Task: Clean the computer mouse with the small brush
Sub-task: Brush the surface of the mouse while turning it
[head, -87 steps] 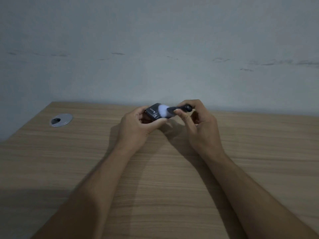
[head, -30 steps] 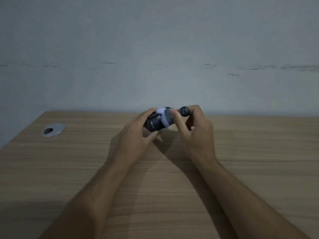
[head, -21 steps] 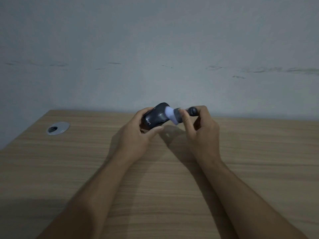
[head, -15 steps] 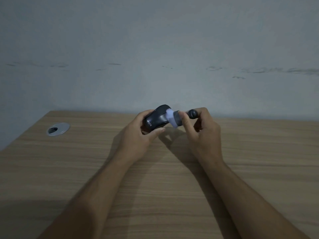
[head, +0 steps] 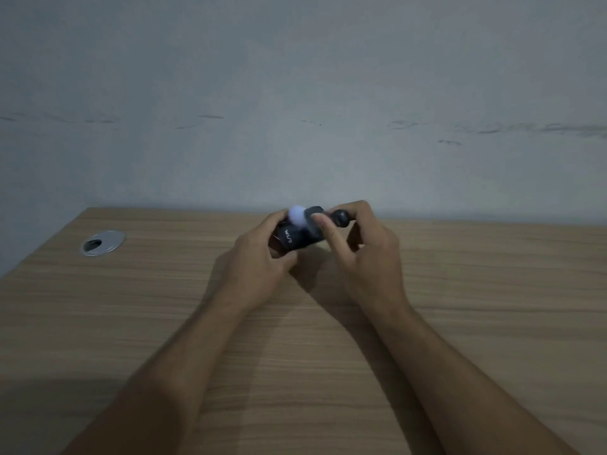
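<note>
A black computer mouse (head: 297, 239) with white lettering is held above the wooden desk (head: 131, 307) near its far edge. My left hand (head: 259, 261) grips it from the left, thumb underneath. My right hand (head: 364, 254) pinches a small brush with a dark handle (head: 340, 219). The brush's pale bristle head (head: 298, 215) is blurred and rests on the mouse's top, toward its left end. My fingers hide part of the mouse.
A round metal cable grommet (head: 102, 243) is set into the desk at the far left. A pale grey wall (head: 295, 110) rises directly behind the desk's far edge. Both forearms stretch across the middle of the desk.
The bristle head has swept left across the mouse's top, from its right end to its left end. The mouse has tilted a little in my left hand.
</note>
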`<action>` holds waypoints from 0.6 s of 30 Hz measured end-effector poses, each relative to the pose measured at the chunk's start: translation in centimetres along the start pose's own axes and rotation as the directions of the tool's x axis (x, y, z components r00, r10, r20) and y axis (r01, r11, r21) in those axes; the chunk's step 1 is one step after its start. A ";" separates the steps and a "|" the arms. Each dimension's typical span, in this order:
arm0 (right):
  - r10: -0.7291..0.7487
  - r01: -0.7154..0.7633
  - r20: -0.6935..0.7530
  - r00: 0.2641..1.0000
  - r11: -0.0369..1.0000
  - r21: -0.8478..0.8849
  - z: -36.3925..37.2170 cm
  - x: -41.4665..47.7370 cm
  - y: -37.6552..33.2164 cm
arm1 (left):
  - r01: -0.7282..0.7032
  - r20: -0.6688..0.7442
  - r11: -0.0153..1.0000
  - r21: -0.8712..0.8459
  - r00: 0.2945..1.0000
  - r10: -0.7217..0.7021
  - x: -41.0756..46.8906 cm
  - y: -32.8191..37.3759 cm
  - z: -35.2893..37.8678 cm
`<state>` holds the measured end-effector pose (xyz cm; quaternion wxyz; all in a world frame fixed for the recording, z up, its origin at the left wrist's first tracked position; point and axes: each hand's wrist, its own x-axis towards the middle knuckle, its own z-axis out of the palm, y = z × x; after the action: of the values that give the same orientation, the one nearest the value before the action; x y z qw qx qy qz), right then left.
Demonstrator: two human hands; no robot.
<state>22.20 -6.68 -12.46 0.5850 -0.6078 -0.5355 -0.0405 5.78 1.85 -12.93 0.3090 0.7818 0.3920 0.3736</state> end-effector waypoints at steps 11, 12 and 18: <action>0.191 -0.194 -0.117 0.975 0.981 -0.015 -0.3 0.5 1.8 | -0.005 -0.019 0.997 -0.078 1.000 0.003 0.1 0.0 -0.2; 0.180 -0.182 -0.103 0.978 0.983 -0.010 -0.2 0.5 1.6 | -0.009 -0.019 0.999 -0.053 1.000 0.008 0.1 0.0 -0.1; -0.091 0.091 0.157 0.983 0.996 0.006 1.1 -0.7 0.0 | 0.016 -0.007 1.000 0.020 1.000 -0.016 0.3 -0.4 -0.3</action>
<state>21.24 -6.30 -13.26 0.5382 -0.5844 -0.6070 -0.0196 5.51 2.34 -13.00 0.3028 0.7804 0.4033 0.3697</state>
